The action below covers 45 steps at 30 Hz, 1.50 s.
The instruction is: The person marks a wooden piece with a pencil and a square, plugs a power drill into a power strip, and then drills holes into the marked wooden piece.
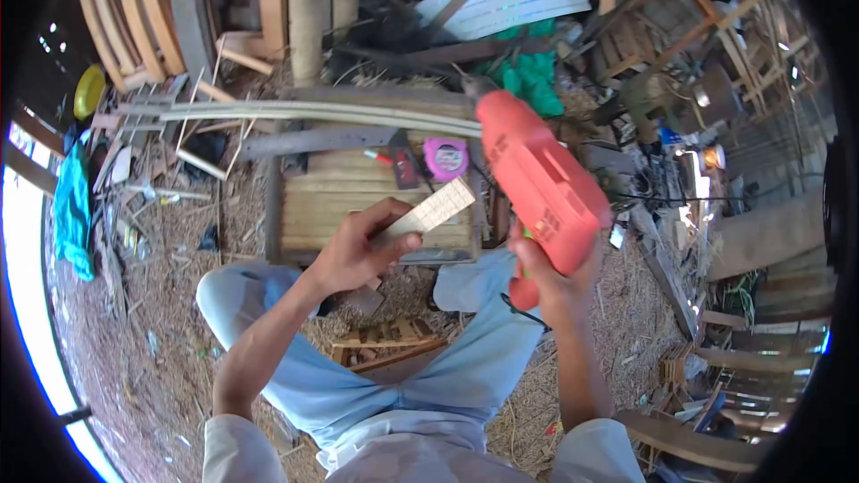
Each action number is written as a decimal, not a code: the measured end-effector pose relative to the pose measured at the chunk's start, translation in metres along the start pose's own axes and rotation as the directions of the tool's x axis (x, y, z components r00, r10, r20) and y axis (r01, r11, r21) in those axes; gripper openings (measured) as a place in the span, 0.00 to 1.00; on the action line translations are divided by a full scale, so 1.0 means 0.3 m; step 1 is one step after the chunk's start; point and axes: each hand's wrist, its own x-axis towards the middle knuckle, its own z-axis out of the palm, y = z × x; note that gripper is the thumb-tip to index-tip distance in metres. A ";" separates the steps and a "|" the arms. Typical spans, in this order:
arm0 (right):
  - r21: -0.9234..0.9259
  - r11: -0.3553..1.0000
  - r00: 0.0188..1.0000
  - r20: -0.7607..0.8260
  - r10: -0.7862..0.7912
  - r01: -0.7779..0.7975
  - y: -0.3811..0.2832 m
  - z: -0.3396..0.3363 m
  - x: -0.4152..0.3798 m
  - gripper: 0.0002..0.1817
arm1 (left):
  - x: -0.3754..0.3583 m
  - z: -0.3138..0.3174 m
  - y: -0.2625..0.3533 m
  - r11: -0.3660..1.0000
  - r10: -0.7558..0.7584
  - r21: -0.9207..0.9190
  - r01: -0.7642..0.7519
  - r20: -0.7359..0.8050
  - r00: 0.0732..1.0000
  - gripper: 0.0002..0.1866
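Observation:
My left hand (pixel 362 246) is closed around a small pale wooden block (pixel 442 206) with pencil-like grid lines on its face. A red power drill (pixel 541 174) is gripped in my right hand (pixel 559 282), its bit pointing up and away from me. The drill and the block are apart. Just beyond the block, a pink tape measure (pixel 446 159) lies on a low slatted wooden table (pixel 335 206). Beside it is a dark tool with a red part (pixel 404 165), whose kind I cannot make out.
Long thin wooden strips (pixel 322 113) and a grey board (pixel 313 140) lie across the table's far side. A white slotted panel (pixel 510 2) leans at the back. Curved wooden pieces (pixel 134 9) stand at the far left. Wood shavings cover the ground (pixel 170 331).

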 end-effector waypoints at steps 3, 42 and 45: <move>-0.036 0.984 0.985 -0.023 -0.173 0.172 -0.031 -0.023 0.028 0.31 | 0.011 0.060 0.168 0.920 -0.120 -0.364 0.144 0.086 0.989 0.16; 0.185 0.965 0.973 0.103 -0.205 0.184 -0.063 0.036 0.023 0.28 | 0.096 0.140 0.159 0.324 0.060 -0.946 -0.003 0.017 0.998 0.26; 0.207 0.966 0.977 0.112 -0.182 0.156 -0.059 0.053 0.021 0.27 | 0.095 0.123 0.131 0.422 0.031 -0.901 -0.098 -0.093 0.995 0.23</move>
